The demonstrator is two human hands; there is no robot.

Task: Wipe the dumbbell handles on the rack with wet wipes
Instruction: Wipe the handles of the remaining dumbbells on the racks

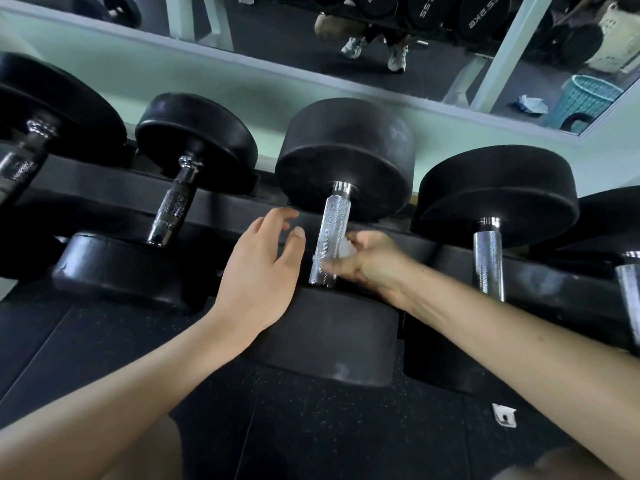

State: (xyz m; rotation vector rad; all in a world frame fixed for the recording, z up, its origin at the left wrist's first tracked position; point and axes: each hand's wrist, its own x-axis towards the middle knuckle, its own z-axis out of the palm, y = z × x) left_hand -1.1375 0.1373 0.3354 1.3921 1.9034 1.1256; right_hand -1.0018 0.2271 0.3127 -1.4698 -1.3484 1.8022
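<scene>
Single view, head-worn, wide-angle. It faces forward and steeply down from above and behind the forearms, which enter from the two bottom corners. Range is close. One dumbbell handle [330, 237] sits near frame centre, within arm's reach. The rack [214, 206] runs across the middle band and slopes down to the right, so the camera is tilted. The floor mat [311, 427] fills the bottom. A wall mirror [277, 46] spans the top edge and reflects the room behind the camera. Straight lines bow toward the edges.
</scene>
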